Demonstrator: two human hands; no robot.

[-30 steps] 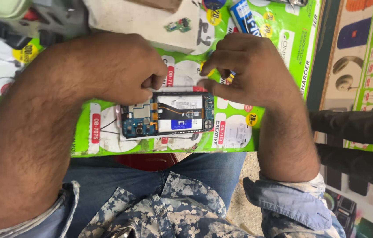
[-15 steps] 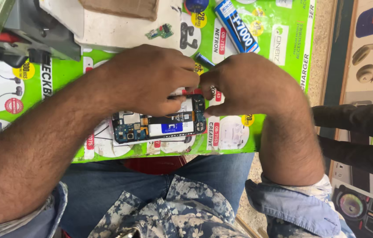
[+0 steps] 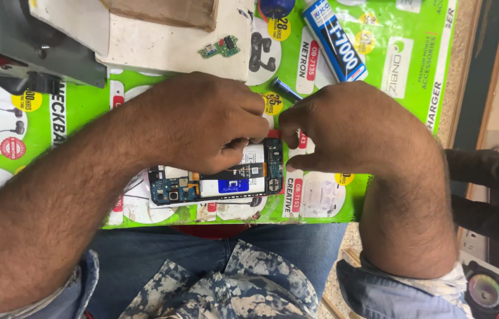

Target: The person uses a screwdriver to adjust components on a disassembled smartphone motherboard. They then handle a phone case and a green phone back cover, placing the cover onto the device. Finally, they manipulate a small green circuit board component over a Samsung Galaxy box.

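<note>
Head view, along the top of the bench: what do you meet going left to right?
Grey machine → white slab → small green circuit board → blue-and-white glue tube. Below them, left hand and right hand work on the opened phone.

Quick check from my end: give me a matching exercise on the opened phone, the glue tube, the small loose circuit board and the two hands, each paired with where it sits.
Things:
1. opened phone
2. glue tube
3. small green circuit board
4. left hand and right hand

Places:
A. lying on the white slab at the top
B. fingertips meeting at the phone's upper right corner
C. flat on the green mat, insides showing
D. slanted on the mat, upper right of the hands

Pairs: 1-C, 2-D, 3-A, 4-B
</note>
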